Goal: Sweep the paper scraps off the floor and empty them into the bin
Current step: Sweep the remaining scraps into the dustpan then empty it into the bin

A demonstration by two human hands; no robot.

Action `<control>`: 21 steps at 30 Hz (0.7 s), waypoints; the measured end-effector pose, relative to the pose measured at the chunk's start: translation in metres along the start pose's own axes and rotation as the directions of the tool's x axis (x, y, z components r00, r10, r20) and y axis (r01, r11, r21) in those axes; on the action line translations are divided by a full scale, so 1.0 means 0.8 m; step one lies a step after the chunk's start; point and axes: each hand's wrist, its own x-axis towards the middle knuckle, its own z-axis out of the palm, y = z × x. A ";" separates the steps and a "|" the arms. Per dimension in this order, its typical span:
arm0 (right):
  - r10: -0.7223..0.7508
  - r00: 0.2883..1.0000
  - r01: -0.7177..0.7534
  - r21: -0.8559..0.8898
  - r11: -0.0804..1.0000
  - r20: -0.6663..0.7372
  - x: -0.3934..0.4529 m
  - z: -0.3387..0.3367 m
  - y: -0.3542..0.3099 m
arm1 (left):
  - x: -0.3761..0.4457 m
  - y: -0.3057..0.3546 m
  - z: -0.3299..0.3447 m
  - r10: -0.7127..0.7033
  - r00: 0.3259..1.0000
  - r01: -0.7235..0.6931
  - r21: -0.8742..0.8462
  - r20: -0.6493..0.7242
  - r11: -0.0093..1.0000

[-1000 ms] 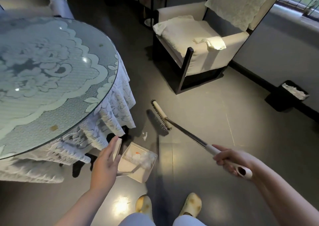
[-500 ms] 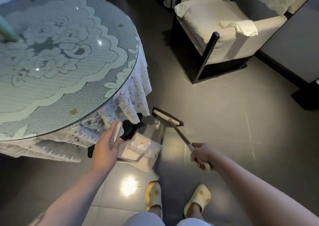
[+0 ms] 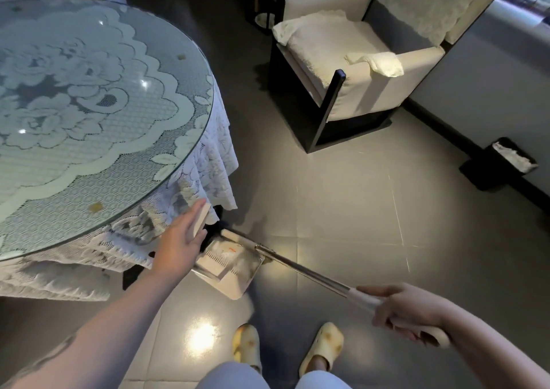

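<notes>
Beside the round lace-covered table (image 3: 98,115), broom head meets dustpan mouth.

Left hand (image 3: 181,240) holds the upright white dustpan handle (image 3: 200,220), the thumb hidden behind it and the fingers lying fairly straight along it; whether they wrap it I cannot tell. Right hand (image 3: 407,311) has its fingers curled round the white grip of the broom (image 3: 300,268), whose head (image 3: 238,238) lies across the front lip of the dustpan (image 3: 229,265). Paper scraps (image 3: 230,250), pale with one orange bit, sit inside the pan. To finish the stroke well, the pan's lip should probably stay flat on the tiled floor (image 3: 342,210) while the bristles draw short and low toward the pan's back, then the pan tips back before lifting. Lined black bin (image 3: 500,164) waits by the wall, well apart, past the armchair (image 3: 357,70).
</notes>
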 end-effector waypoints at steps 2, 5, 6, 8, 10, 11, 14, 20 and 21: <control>-0.012 1.000 0.013 0.031 0.999 -0.024 -0.018 -0.001 0.008 | 0.002 0.001 -0.002 0.009 1.000 -0.008 -0.030 0.027 1.000; -0.027 0.997 0.032 0.075 0.997 -0.076 -0.030 -0.007 0.011 | 0.004 0.003 -0.005 0.022 0.997 -0.017 -0.065 0.074 0.998; -0.027 0.995 0.036 0.091 0.995 -0.097 -0.029 -0.010 0.011 | 0.004 0.005 -0.005 0.039 0.995 -0.033 -0.064 0.088 0.997; -0.025 0.990 0.039 0.094 0.995 -0.141 -0.022 -0.012 0.004 | 0.003 0.009 -0.003 0.079 0.989 -0.072 -0.059 0.122 0.996; -0.025 0.982 0.037 0.064 0.997 -0.185 -0.008 -0.006 -0.008 | 0.003 0.014 0.004 0.098 0.982 -0.091 -0.049 0.162 0.995; -0.024 0.979 0.034 0.049 0.998 -0.200 0.002 0.001 -0.015 | 0.004 0.015 0.008 0.107 0.979 -0.101 -0.039 0.176 0.994; -0.013 0.980 0.023 0.052 0.998 -0.197 0.030 0.030 -0.032 | 0.003 0.019 0.016 0.105 0.976 -0.099 -0.042 0.190 0.994; 0.019 0.999 -0.012 0.136 0.991 -0.050 0.045 0.078 -0.011 | 0.002 0.020 0.017 0.101 0.975 -0.092 -0.052 0.199 0.994; 0.029 0.999 -0.024 0.181 0.983 -0.025 0.042 0.074 0.000 | 0.002 0.021 0.017 0.099 0.975 -0.091 -0.052 0.200 0.995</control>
